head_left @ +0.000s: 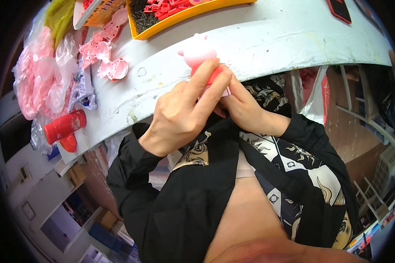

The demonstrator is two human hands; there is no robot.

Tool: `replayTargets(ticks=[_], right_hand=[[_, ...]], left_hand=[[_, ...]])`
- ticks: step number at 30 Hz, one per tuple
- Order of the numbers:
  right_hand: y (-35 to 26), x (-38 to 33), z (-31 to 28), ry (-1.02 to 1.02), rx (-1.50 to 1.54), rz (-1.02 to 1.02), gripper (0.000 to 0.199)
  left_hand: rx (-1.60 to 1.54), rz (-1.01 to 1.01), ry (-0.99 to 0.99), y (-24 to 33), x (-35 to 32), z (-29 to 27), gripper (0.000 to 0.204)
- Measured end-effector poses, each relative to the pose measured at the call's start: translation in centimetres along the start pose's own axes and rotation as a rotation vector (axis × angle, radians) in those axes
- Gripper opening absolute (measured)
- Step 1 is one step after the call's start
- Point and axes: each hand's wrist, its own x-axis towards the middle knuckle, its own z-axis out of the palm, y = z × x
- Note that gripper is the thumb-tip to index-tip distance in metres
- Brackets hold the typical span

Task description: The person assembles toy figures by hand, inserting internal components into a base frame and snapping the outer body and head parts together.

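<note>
Both my hands are closed around a small pink toy figure point(199, 51) with a round, eared head and a red body, at the near edge of the table. My left hand point(175, 111) wraps it from the left, its fingers stretched over the red body. From the right, my right hand point(248, 109) grips the lower part, with its thumb against the toy's side. The toy's head sticks up beyond my fingers. Its underside and some of my fingertips are hidden.
A yellow tray point(175, 23) holds red plastic parts and small dark pieces. Pink shell pieces point(102, 50) lie left of it. Further left are bagged pink parts point(37, 74), a pale lilac part point(82, 90) and a red bottle point(66, 126). A phone point(339, 10) lies far right on the white table point(294, 39).
</note>
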Motion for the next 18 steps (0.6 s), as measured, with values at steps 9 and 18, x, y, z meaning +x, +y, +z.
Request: replayTargets(ticks=[9,18], right_hand=[[0.8,0.2,-0.8,-0.040,0.076,-0.003,0.031],[1.2,0.5,-2.1,-0.092,0.428,0.093,0.058]], left_hand=[[-0.168,-0.054,0.050,-1.0,0.8,-2.8,0.051],[-0.315,-0.227,0.492,-2.9,-0.4,-5.1,0.055]])
